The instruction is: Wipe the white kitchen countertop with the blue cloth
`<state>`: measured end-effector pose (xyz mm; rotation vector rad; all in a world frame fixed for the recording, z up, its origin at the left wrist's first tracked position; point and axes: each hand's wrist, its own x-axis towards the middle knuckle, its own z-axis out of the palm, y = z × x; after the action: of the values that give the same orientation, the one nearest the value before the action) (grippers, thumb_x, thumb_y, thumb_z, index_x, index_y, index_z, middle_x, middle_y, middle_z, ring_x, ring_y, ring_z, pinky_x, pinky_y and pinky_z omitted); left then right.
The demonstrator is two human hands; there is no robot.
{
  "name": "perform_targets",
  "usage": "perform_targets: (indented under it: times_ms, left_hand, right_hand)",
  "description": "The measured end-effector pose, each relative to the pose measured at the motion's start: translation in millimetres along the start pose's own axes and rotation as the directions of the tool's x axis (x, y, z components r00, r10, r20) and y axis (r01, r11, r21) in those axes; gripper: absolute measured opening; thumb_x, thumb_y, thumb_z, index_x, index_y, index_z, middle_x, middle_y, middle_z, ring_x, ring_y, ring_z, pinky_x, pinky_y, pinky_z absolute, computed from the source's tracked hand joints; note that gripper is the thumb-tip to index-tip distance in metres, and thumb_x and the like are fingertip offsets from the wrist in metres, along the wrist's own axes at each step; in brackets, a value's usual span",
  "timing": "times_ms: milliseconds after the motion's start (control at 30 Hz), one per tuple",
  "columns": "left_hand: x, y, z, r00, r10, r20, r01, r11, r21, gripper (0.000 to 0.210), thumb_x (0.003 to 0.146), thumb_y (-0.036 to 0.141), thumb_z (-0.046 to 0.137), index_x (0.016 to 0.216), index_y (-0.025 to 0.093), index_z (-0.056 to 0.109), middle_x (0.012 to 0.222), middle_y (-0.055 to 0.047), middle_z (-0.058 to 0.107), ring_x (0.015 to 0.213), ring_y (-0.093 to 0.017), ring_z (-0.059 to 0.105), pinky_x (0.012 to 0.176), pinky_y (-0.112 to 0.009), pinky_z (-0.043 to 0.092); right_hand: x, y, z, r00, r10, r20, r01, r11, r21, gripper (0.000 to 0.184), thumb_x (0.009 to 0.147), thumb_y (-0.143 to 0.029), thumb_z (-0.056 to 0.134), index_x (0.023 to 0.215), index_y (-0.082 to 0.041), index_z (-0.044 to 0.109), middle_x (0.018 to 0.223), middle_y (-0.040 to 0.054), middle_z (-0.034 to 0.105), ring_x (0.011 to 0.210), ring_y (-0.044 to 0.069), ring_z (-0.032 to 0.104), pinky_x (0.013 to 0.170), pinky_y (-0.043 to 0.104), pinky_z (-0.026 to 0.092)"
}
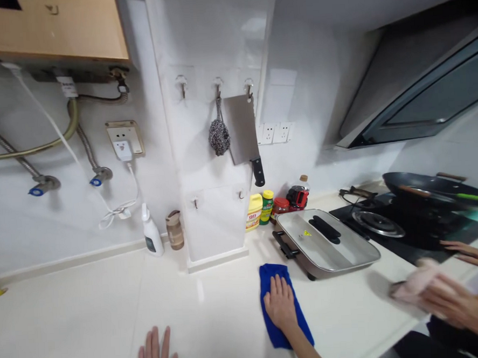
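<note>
Head view: a right hand [281, 306] lies flat, grip open, on a rectangular blue cloth [278, 337], lower right of centre on a glossy white desk [77, 318]; the left hand [156, 357] spreads open, lower left. Wiping seems in hand; the next stroke likely calls for even pressure.

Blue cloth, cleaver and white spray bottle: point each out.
Blue cloth [278, 333], head view: on its near end.
Cleaver [242, 131], head view: on the middle of its blade.
White spray bottle [152, 236], head view: on its body.
</note>
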<state>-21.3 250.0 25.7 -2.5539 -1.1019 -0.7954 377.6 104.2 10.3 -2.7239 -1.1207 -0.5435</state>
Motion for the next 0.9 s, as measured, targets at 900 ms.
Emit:
perform_targets:
  times_ms: [900]
  left_hand:
    - [-14.7,8.7,3.9,0.998,-0.069,0.011,0.07,0.996,-0.053,0.059,0.093,0.029,0.044,0.15,0.012,0.04,0.162,-0.022,0.022,0.15,-0.038,0.019,0.118,-0.06,0.027]
  right_hand:
    - [-108.8,-53.7,-59.1,0.84,-0.516,-0.171,0.542,0.772,0.333,0.041,0.096,-0.018,0.038,0.134,-0.013,0.053,0.135,0.0137,0.058,0.136,0.025,0.043,0.114,0.045,0.041]
